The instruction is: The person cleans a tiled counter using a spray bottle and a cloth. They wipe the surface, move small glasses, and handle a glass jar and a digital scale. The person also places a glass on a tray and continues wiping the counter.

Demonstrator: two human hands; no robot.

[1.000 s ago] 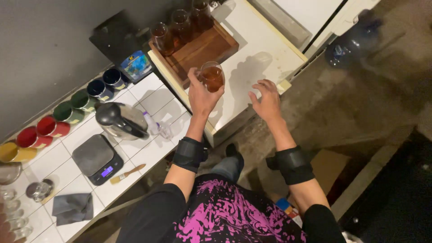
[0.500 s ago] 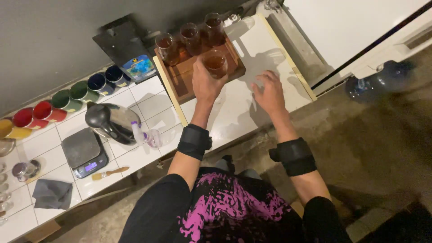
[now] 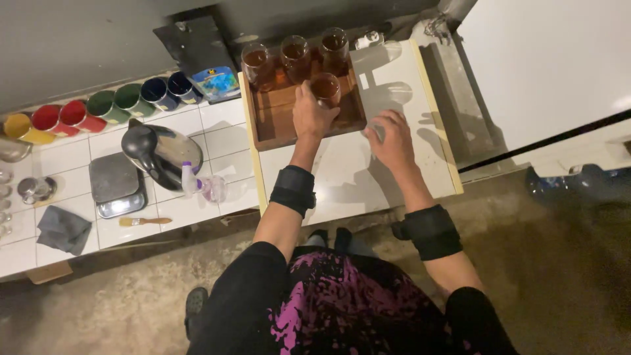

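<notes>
1. Left hand (image 3: 310, 113) clamped on a clear glass of amber liquid (image 3: 326, 89), standing on the brown wooden tray (image 3: 279, 121).
2. Right hand (image 3: 393, 138) spread flat, empty, on the white tabletop (image 3: 342, 177) just right of the tray.
3. Three more amber-filled glasses (image 3: 296, 56) line the tray's far edge.

Open white surface (image 3: 394, 190) right of and below wooden tray (image 3: 276, 125); near half of tray bare. Far edge blocked by three glasses (image 3: 296, 56) in a row, a fourth glass (image 3: 325, 89) just in front. Left approach crowded by kettle (image 3: 158, 151), scale (image 3: 115, 184), spray bottle (image 3: 200, 186).
</notes>
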